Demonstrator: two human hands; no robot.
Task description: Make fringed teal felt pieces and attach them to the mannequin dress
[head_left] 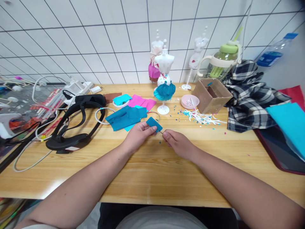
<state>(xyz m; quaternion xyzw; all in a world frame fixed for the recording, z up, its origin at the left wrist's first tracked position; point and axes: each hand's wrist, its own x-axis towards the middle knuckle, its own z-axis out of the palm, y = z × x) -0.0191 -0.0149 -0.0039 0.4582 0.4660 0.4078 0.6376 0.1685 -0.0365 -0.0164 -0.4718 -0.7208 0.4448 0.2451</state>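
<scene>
My left hand pinches a small folded piece of teal crepe paper between thumb and fingers above the table. Close beside it, my right hand is closed; a thin, narrow tip pokes out toward the paper's lower corner, the rest hidden by the fingers. Behind the left hand lie a larger teal crepe paper piece and a pink sheet. Just beyond the hands stands a white mini mannequin wearing a ruffled teal skirt.
Paper scraps lie before a pink bowl and a cardboard box. A green-lidded jug and checked cloth are at right. A black headset and white cables are at left. Two more mannequins stand behind.
</scene>
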